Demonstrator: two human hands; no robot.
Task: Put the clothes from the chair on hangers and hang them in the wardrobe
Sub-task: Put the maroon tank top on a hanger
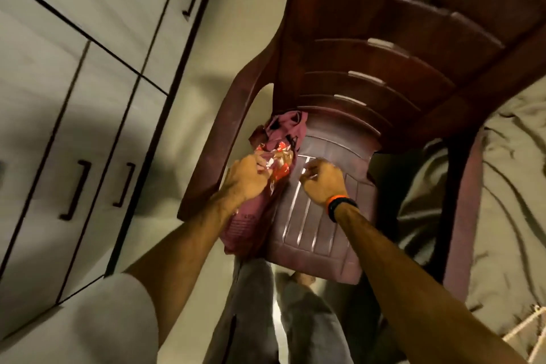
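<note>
My left hand [246, 177] grips the crumpled maroon-and-red garment [276, 154] (lengthwise front-to-back) on the maroon plastic chair [322, 216]; right hand [322, 183] curled, grasp unclear.

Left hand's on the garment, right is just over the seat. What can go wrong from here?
1. The maroon garment is bunched in the seat's left corner against the armrest; lifting by the left hand alone, with its grip on one fold, may drag or drop it.
2. The right hand holds no cloth.
3. Wardrobe doors look closed; no hanger visible.
</note>
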